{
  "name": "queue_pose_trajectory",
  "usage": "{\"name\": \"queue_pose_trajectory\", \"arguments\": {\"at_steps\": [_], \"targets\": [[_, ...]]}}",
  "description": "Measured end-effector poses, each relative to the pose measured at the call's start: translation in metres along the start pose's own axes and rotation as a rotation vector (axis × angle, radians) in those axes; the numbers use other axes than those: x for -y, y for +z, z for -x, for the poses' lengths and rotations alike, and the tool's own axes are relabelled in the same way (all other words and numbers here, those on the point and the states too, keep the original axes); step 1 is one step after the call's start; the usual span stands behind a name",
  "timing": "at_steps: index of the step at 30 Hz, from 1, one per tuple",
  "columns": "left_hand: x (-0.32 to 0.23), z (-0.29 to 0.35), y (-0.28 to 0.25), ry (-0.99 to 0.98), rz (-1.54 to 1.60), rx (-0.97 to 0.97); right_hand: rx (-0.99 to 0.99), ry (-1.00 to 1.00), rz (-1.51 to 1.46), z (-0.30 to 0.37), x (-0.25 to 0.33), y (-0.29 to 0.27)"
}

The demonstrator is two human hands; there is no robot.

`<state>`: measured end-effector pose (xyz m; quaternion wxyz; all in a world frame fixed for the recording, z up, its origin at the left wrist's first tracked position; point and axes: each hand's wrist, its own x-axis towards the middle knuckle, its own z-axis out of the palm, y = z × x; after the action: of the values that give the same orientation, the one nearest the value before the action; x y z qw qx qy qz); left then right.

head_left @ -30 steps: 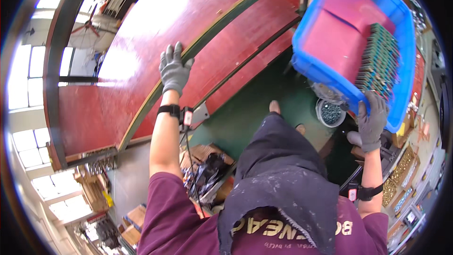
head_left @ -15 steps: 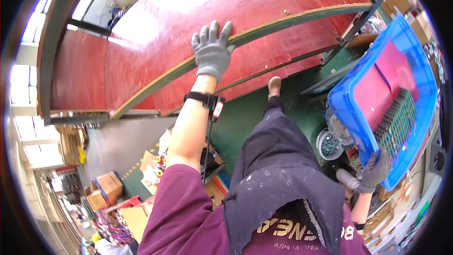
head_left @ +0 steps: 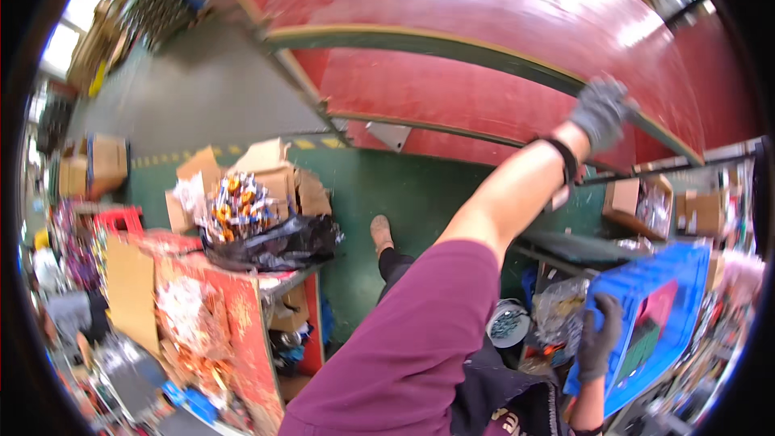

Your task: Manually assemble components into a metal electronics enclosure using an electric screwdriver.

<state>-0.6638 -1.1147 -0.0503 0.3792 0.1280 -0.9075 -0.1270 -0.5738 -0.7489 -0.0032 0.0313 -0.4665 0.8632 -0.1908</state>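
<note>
My left hand (head_left: 604,113), in a grey glove with a black band at the wrist, is on the front edge of a red-topped shelf (head_left: 484,12). Its fingers look apart, though motion blurs them. At the lower right, my right hand (head_left: 599,339) wears a dark grey glove and has its fingers curled at the near-left rim of a blue plastic crate (head_left: 642,270). The crate is tilted. Inside lie a pink-red sheet (head_left: 660,307) and a green gridded piece (head_left: 639,351), partly hidden by the crate's wall.
A white bucket (head_left: 508,323) of small metal pieces stands beside clear plastic bags (head_left: 559,307). On the left, a worn red bench (head_left: 250,315) carries a cardboard box (head_left: 270,165) of shiny wrapped pieces and a black bag (head_left: 278,246). More cartons (head_left: 638,202) sit under the shelf's right end.
My view has swung left, bringing the bench and boxes in. My left arm now reaches across to the right along the shelf edge. My right hand remains at the blue crate.
</note>
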Motion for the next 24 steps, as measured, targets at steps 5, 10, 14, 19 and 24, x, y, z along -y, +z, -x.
{"name": "queue_pose_trajectory", "arguments": {"at_steps": [5, 10, 14, 19, 24], "targets": [[0.043, 0.225, -0.082, -0.496, 0.362, -0.01, 0.555, -0.011, -0.178, -0.112, 0.081, 0.184], [0.057, 0.494, -0.119, -1.321, 0.153, 0.408, 0.845, -0.21, -0.189, -0.188, 0.149, 0.418], [0.029, 0.603, -0.1, -1.576, 0.14, 0.38, 0.781, -0.261, -0.004, -0.231, 0.189, 0.614], [0.007, 0.668, -0.089, -1.716, 0.196, 0.181, 0.446, 0.015, 0.023, -0.283, 0.215, 0.784], [0.017, 0.691, -0.093, -1.815, 0.286, 0.095, 0.17, -0.156, 0.085, -0.299, 0.194, 0.797]]}}
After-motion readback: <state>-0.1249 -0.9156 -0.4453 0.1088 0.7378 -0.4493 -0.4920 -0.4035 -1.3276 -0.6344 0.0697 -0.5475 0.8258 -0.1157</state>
